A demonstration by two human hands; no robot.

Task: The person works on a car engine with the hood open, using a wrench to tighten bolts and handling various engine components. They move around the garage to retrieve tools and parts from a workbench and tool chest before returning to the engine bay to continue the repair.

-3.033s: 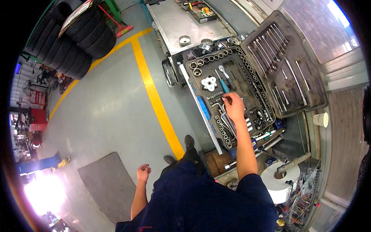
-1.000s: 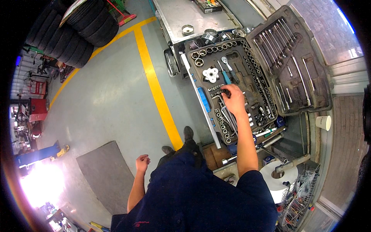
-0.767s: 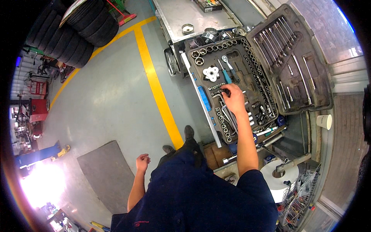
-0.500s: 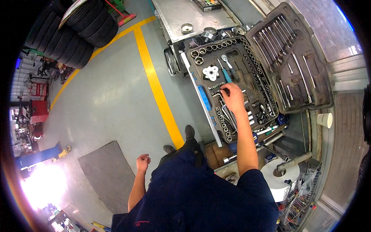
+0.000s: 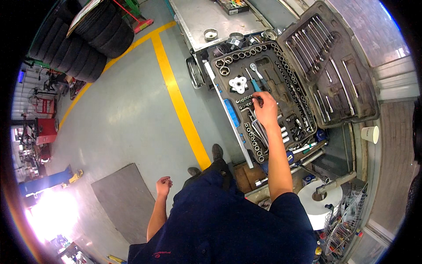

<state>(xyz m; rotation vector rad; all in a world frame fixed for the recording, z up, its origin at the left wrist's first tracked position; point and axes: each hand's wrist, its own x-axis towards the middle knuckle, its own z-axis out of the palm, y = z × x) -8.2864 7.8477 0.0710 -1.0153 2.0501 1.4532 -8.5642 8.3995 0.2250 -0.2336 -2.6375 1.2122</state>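
Observation:
My right hand (image 5: 266, 109) is over an open socket set case (image 5: 274, 72). Its thumb and fingers are pinched together beside the rows of small bits (image 5: 244, 99); whatever may be between them is too small to make out. Just beyond the fingertips lies a screwdriver with a teal handle (image 5: 256, 85), and next to it a ratchet (image 5: 255, 69). A white three-lobed part (image 5: 238, 85) rests in the case left of these. Hex keys (image 5: 259, 127) lie below the hand, partly hidden by it. My left hand (image 5: 164, 186) hangs over the floor, fingers loosely bent and apart, holding nothing visible.
The case lid (image 5: 329, 66) holds several wrenches. A metal workbench (image 5: 193, 22) stands beyond. To the right are a paper cup (image 5: 370, 134), a large white roll (image 5: 307, 200) and a wire basket (image 5: 347, 220). Stacked tires (image 5: 105, 31) stand at far left, a dark mat (image 5: 127, 198) on the floor.
My right hand has shifted slightly away from me and to the right, off the small bits and toward the screwdriver handle. My left hand has hardly moved.

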